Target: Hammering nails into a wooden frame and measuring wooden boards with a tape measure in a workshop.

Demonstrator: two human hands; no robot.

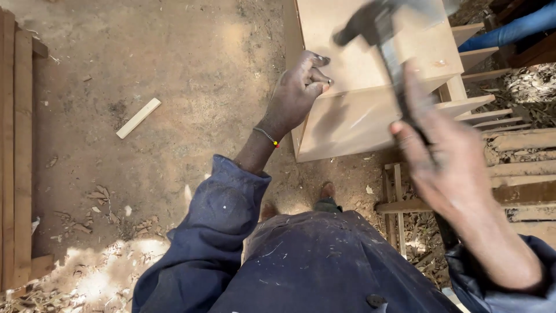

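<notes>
Two hands over a board box (370,87) on the dirt floor (174,87). We note left hand (298,93) at its near edge, fingers (319,72) pinched together, on what we cannot tell. Right hand (449,159), fingers wrapped round a blurred hammer (382,35) raised above the box. Wood offcut (138,118) well apart.

Outdoor carpentry workshop, judging by the dirt floor (174,69) strewn with wood shavings (110,272), stacked planks (14,150), an offcut (138,117), an unfinished board cabinet (359,87) and a hammer (382,35).
</notes>
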